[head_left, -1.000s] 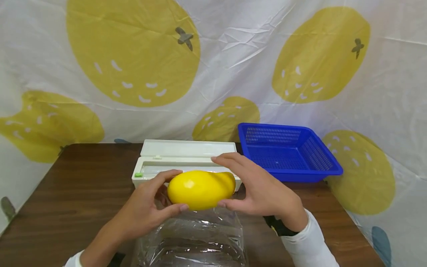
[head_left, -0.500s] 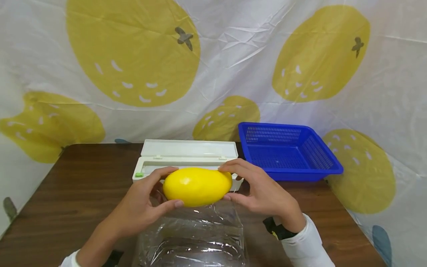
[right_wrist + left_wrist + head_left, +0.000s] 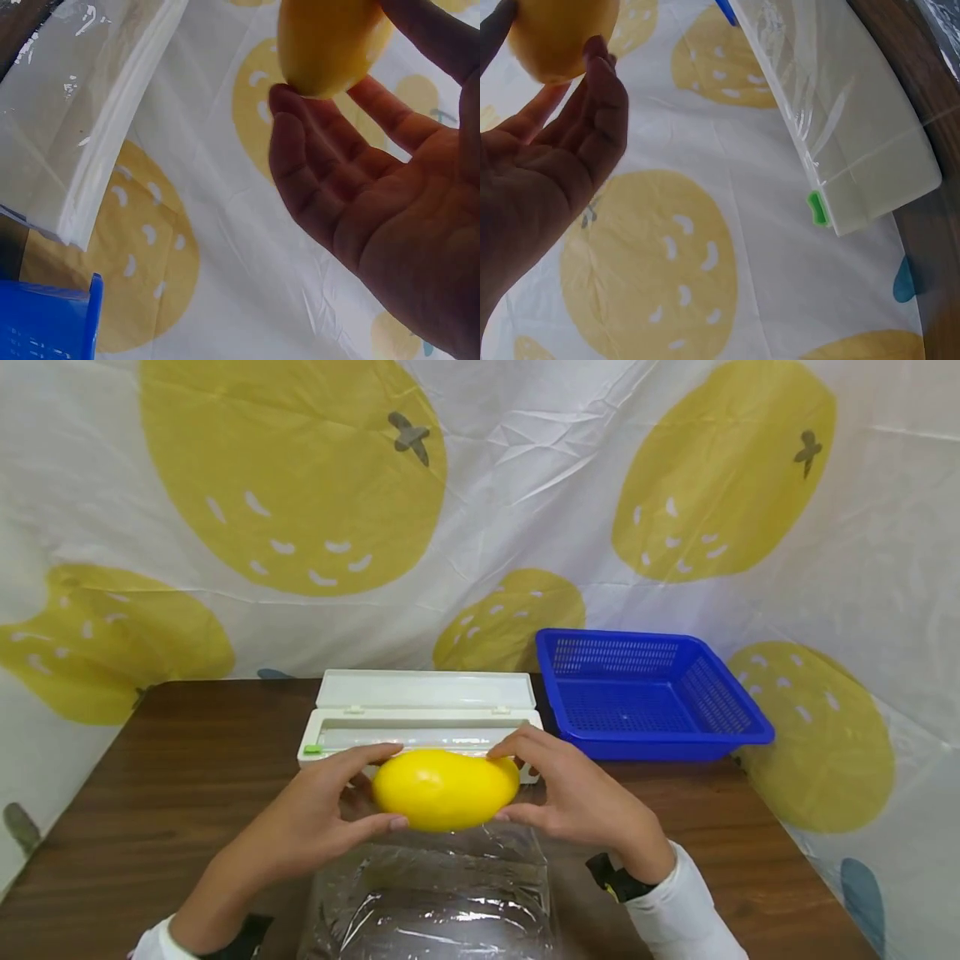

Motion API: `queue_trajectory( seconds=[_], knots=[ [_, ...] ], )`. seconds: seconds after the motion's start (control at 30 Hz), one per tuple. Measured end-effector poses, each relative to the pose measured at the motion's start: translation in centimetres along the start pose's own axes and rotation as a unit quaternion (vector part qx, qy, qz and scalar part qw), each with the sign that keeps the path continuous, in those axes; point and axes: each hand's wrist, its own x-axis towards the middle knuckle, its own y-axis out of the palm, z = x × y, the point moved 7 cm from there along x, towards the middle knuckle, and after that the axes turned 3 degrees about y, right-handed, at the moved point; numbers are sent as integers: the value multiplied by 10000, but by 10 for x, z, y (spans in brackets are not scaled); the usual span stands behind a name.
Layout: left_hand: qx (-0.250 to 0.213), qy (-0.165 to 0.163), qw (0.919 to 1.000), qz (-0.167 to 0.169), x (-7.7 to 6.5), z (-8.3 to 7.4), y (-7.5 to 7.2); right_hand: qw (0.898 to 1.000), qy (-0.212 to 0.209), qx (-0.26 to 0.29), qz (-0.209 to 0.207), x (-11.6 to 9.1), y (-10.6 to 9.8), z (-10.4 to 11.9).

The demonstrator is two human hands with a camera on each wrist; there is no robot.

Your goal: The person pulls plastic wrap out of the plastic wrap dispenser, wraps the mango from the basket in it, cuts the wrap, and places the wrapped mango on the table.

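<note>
Holding a smooth yellow fruit [image 3: 446,790] up by both ends, in front of a long white cling film box [image 3: 431,716] with a raised lid [image 3: 427,690] and a little green piece [image 3: 312,749] on its left end. Pinching one end of the fruit with the left grip [image 3: 311,814] and the other end with the right grip [image 3: 585,802]. Down below, crinkly clear film [image 3: 450,877] on the brown wooden surface [image 3: 150,818]. Just right of the box, a blue plastic basket [image 3: 663,745]. Behind, a white cloth [image 3: 517,518] with big yellow prints [image 3: 292,477].
</note>
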Motion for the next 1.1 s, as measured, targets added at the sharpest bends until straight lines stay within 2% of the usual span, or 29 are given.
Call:
queue_trajectory(
  seconds=[0.13, 0.4, 0.57, 0.83, 1.1],
  knots=[
    [180, -52, 9994, 294, 1, 8, 8, 9987, 222, -302, 336, 1, 12, -8],
    [13, -259, 9951, 951, 1, 26, 23, 9957, 433, -440, 688, 8, 35, -19],
    [263, -226, 9932, 1115, -1, 35, 30, 9932, 392, -571, 934, 12, 54, -23],
    [771, -398, 9869, 1362, -3, 47, 41, 9897, 235, -864, 1115, 16, 77, -30],
    [874, -632, 9821, 1542, -4, 59, 52, 9863, 243, -973, 1308, 16, 93, -40]
  ],
)
